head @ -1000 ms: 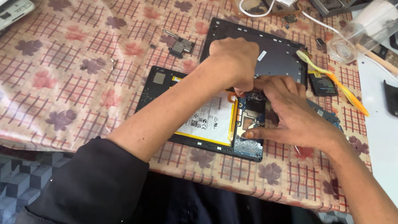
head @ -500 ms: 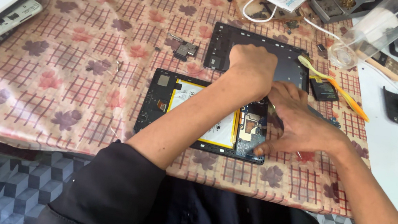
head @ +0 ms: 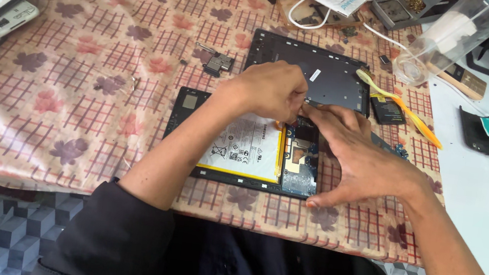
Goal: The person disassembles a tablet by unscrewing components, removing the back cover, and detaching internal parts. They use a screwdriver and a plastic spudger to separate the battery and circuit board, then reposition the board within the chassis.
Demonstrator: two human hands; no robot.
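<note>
Flowered, red-checked cloth covers the worktop [head: 74,104], and on it, near the front edge, an opened tablet [head: 244,143] is laid flat with its insides upward: a white battery [head: 246,147] fills its middle and a blue circuit board [head: 303,163] runs down its right side. Over the tablet's upper right corner the left hand [head: 269,88] is curled, its fingertips pinched together on something too small to be made out. The right hand [head: 360,161] is spread over the tablet's right edge; its thumb and forefinger are brought up to the left hand's pinch, while the remaining fingers are splayed, one tip pressed on the cloth at the tablet's lower right corner. Just behind the tablet a dark back cover [head: 321,72] is laid. A yellow and orange pry tool [head: 403,107] lies at the right of that cover. Left of the cover a small metal part [head: 217,63] is seen.
</note>
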